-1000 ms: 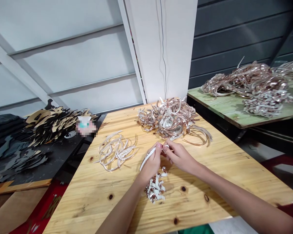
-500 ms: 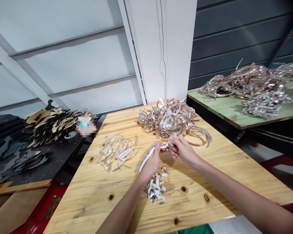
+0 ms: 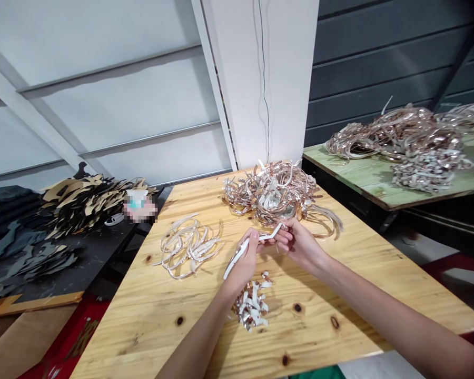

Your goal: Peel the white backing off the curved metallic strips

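Observation:
A narrow white strip [image 3: 237, 258] with a shiny underside runs between my hands above the wooden table [image 3: 150, 316]. My left hand [image 3: 248, 258] is closed on it, thumb on top, with one end trailing back over the wrist side. At the strip's bent far end, the fingers of my right hand [image 3: 296, 241] are curled and pinch it. Below my left hand lies a small heap of short white and copper pieces [image 3: 252, 305]. Loose pale strips [image 3: 189, 245] lie in a tangle to the left. Beyond my hands sits a large pile of shiny rose-gold strips [image 3: 274, 192].
On the left, a dark table [image 3: 106, 247] bears stacked tan and black cut pieces [image 3: 90, 200] and grey scraps [image 3: 43, 263]. A green-topped table [image 3: 363, 179] at the right holds more shiny strips [image 3: 411, 131]. A white pillar [image 3: 284, 79] stands behind the wooden table.
My right hand has turned and shifted slightly right, its fingers now showing more. The strip's far end stands up more clearly. My left hand has barely moved.

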Available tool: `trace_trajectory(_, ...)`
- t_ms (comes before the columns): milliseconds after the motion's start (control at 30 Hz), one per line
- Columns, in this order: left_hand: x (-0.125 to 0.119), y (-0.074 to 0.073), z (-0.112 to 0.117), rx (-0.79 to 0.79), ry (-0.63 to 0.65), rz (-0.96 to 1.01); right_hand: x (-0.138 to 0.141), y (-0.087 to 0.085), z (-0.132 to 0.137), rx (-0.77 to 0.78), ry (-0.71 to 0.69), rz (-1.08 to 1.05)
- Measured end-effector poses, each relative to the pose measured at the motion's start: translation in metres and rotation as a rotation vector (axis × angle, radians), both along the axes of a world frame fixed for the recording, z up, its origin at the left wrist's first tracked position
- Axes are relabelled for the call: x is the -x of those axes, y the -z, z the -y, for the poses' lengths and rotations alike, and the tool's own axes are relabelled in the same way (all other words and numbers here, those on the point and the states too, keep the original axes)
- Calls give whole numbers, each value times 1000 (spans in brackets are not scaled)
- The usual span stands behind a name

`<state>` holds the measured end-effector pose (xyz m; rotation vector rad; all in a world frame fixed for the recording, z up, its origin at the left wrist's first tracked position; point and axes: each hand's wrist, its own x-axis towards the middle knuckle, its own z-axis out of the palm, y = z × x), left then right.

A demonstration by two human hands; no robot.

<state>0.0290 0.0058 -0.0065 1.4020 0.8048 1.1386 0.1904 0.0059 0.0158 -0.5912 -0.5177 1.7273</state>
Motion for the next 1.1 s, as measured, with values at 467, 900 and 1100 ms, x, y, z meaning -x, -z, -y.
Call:
trace_trajectory(467, -5, -9, 3, -27, -62, -45, -19, 3, -16, -23, 154, -150)
trace_trajectory(900, 6, -5, -1, -186, -129, -218, -44, 0, -29, -50, 461, -198)
trace_trajectory(1100, 10, -9, 0, -265, -196, -313, -50, -1, -31, -118, 559, -78)
